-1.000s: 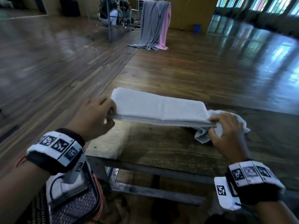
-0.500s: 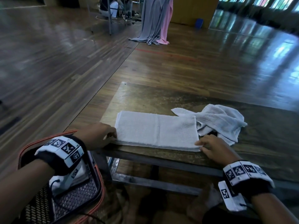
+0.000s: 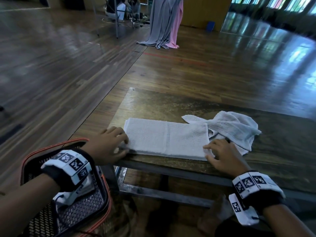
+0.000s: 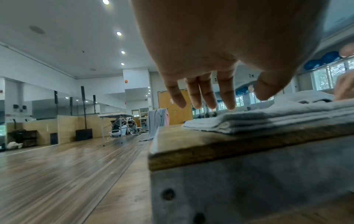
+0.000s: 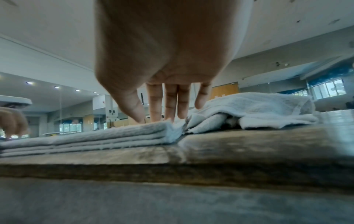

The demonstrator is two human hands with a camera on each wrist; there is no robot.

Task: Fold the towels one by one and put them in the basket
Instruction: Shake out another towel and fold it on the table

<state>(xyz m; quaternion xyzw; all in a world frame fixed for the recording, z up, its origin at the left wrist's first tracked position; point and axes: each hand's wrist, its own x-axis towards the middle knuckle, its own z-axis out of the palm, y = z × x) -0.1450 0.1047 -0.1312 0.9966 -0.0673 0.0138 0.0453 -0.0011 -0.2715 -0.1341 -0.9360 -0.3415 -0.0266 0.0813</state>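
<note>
White folded towel (image 3: 166, 138) lies flat, layered; left hand (image 3: 106, 145), right hand (image 3: 223, 155) touch it, fingers straight

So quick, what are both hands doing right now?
Left hand: open, fingertips resting on the folded towel's left end.
Right hand: open, fingertips resting on its right end.

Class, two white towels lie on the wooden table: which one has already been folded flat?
The flat rectangular white towel at the table's near edge, between both hands, lies in neat layers. The other white towel, behind its right end, is a crumpled heap.
</note>
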